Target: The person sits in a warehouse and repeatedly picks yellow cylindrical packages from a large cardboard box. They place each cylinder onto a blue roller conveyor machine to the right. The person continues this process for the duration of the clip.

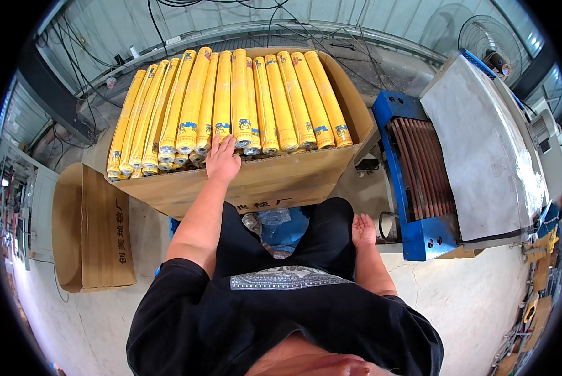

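Note:
A large cardboard box (256,178) stands in front of my knees, packed with several yellow wrapped rolls (240,94) that lie side by side, sloping toward me. More roll ends show beneath the top layer along the near rim. Over that rim reaches my left hand (223,160), fingers extended and somewhat apart, the tips at the lower end of a roll near the middle. It grips nothing that I can see. My right hand (363,232) lies beside my right thigh, away from the box, with its fingers stretched and holding nothing visible.
At the left on the floor is a smaller open cardboard box (96,229). To the right stands a machine with a blue frame (422,241), brown rollers (422,166) and a whitish cover (481,150). A fan (493,59) is behind it. Blue plastic (287,229) lies between my legs.

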`<act>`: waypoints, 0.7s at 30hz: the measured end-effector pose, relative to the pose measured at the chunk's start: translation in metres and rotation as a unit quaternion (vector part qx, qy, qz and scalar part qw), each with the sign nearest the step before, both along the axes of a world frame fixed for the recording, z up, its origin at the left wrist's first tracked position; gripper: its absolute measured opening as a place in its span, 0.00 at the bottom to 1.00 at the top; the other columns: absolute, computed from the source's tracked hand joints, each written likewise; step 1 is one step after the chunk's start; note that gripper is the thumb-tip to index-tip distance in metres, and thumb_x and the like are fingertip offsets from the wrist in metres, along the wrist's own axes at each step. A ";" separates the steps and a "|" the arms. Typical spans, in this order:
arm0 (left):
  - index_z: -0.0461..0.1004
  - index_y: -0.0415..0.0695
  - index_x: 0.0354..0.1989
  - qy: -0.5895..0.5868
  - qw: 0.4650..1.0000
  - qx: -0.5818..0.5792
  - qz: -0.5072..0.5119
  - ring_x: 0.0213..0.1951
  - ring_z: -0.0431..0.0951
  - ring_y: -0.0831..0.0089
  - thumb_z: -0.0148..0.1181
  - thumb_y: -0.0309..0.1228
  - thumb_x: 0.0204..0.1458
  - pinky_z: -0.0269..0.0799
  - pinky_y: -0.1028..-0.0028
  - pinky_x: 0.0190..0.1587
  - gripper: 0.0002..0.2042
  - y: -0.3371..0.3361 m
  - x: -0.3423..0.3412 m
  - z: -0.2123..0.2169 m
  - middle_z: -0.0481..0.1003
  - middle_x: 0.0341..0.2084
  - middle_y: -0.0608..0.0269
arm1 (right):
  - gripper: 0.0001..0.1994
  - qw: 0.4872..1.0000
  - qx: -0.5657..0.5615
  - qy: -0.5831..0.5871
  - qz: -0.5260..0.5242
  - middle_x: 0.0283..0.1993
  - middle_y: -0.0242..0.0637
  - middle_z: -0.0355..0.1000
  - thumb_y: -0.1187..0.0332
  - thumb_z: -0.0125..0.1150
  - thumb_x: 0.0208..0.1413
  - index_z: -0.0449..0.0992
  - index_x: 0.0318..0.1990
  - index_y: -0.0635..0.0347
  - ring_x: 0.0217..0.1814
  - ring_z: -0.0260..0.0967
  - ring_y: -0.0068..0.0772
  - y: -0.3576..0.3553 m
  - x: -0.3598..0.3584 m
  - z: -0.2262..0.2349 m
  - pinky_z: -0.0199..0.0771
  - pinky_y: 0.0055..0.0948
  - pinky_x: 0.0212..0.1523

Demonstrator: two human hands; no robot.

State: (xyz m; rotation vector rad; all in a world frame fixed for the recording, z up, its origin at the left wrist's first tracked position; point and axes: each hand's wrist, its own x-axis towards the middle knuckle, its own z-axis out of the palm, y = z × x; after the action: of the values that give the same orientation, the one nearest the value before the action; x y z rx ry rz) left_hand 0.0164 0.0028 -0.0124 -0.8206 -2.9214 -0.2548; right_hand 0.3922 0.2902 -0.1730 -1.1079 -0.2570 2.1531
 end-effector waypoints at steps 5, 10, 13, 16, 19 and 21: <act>0.60 0.51 0.63 -0.001 1.000 0.002 0.000 0.70 0.45 0.69 0.50 0.35 0.51 0.54 0.61 0.64 0.27 0.001 0.000 0.001 0.56 0.66 0.75 | 0.17 1.000 0.000 0.000 -0.010 0.42 0.48 0.67 0.68 0.60 0.56 0.66 0.46 0.72 0.47 0.69 0.43 -0.001 0.000 0.000 0.78 0.31 0.46; 0.60 0.52 0.64 0.003 1.000 0.003 -0.002 0.70 0.45 0.69 0.50 0.35 0.51 0.54 0.61 0.65 0.28 0.000 0.000 0.000 0.56 0.66 0.75 | 0.17 1.000 0.003 -0.001 -0.007 0.43 0.48 0.67 0.67 0.60 0.56 0.66 0.46 0.72 0.47 0.69 0.43 -0.001 0.000 0.000 0.78 0.31 0.45; 0.60 0.52 0.64 -0.002 1.000 0.001 0.005 0.70 0.44 0.69 0.49 0.35 0.51 0.54 0.60 0.65 0.28 0.001 0.000 0.001 0.56 0.66 0.75 | 0.18 1.000 0.002 0.000 -0.009 0.43 0.49 0.67 0.67 0.60 0.56 0.66 0.47 0.72 0.46 0.69 0.42 -0.001 0.001 -0.001 0.78 0.30 0.45; 0.60 0.52 0.64 -0.007 1.000 0.003 0.005 0.70 0.44 0.69 0.49 0.35 0.51 0.54 0.61 0.65 0.27 0.001 0.000 0.002 0.55 0.66 0.75 | 0.19 1.000 0.001 -0.002 -0.014 0.44 0.50 0.67 0.66 0.59 0.57 0.65 0.48 0.73 0.45 0.69 0.42 0.000 0.000 -0.002 0.78 0.30 0.44; 0.60 0.52 0.63 -0.004 1.000 0.003 0.005 0.70 0.45 0.69 0.49 0.35 0.51 0.54 0.61 0.65 0.27 0.001 0.000 0.001 0.56 0.66 0.75 | 0.20 1.000 -0.001 -0.005 -0.015 0.44 0.50 0.67 0.64 0.58 0.58 0.65 0.49 0.73 0.45 0.69 0.42 -0.001 0.000 -0.002 0.78 0.30 0.45; 0.60 0.52 0.63 -0.002 1.000 0.004 0.004 0.70 0.45 0.69 0.49 0.35 0.51 0.54 0.61 0.65 0.27 0.001 0.000 0.001 0.56 0.66 0.75 | 0.20 1.000 -0.003 -0.007 -0.015 0.44 0.51 0.67 0.64 0.58 0.58 0.65 0.49 0.73 0.45 0.69 0.42 -0.001 -0.001 -0.001 0.78 0.30 0.45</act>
State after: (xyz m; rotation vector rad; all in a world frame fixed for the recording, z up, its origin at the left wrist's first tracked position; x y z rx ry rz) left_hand 0.0168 0.0040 -0.0111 -0.8078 -2.9255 -0.2670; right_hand 0.3917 0.2897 -0.1745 -1.1226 -0.2401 2.1224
